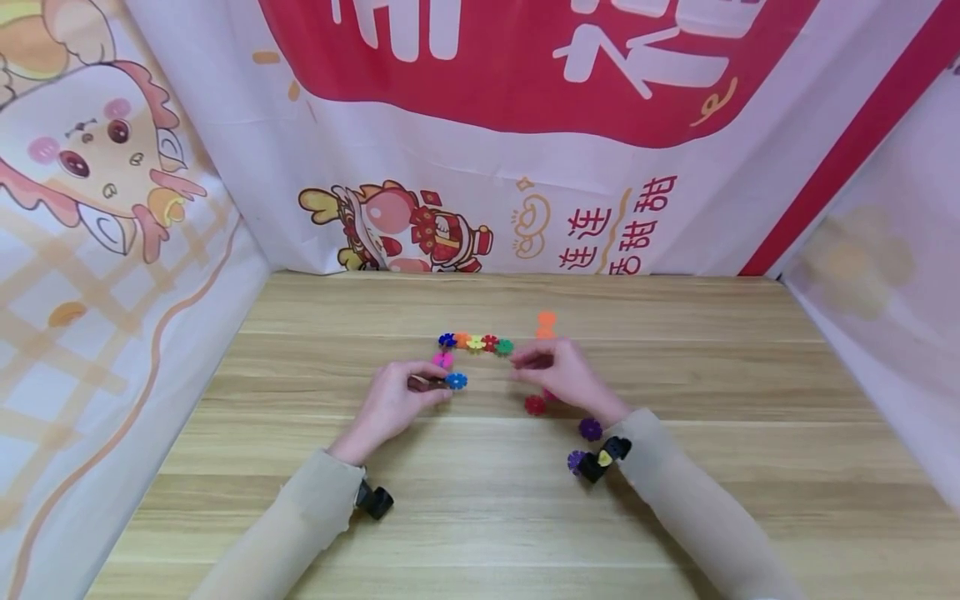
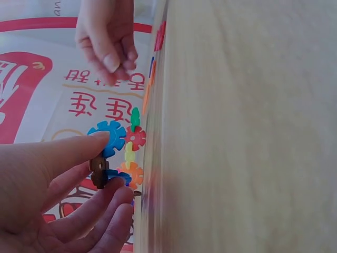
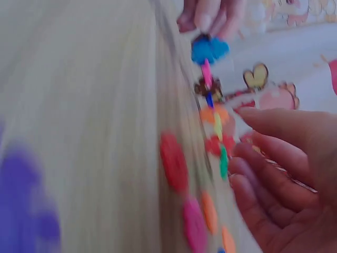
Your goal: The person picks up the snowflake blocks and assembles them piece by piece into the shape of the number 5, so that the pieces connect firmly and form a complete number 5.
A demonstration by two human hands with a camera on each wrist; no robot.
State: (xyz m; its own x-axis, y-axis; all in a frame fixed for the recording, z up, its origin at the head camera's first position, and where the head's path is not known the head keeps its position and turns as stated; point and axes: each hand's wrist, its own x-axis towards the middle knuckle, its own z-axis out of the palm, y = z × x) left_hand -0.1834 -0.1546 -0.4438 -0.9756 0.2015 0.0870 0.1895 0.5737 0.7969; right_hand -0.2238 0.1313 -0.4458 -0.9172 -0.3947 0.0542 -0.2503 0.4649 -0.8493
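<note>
Between thumb and fingers, my left hand [image 1: 393, 400] pinches a short piece of interlocking flower-shaped discs: a blue disc [image 2: 109, 138] under the thumb, a brown disc [image 2: 98, 171] and a second blue disc [image 2: 120, 176]. Beyond it lies a chain of joined discs, with dark blue [image 1: 447, 340], orange [image 1: 462, 341], yellow [image 1: 476, 342], red [image 1: 490, 342] and green [image 1: 505, 347] ones. A pink disc [image 1: 442, 360] lies between the chain and the held piece; whether they are joined I cannot tell. My right hand [image 1: 558, 372] hovers beside the green end, its fingers loosely bent around nothing.
Loose discs lie about the right hand: orange discs [image 1: 546, 322] behind it, a red disc [image 1: 535, 405] and a pink one [image 3: 195, 224] below, and purple discs [image 1: 590, 429] by the right wrist. Printed cloth [image 1: 480, 208] walls the wooden table [image 1: 465, 517] at the back and sides.
</note>
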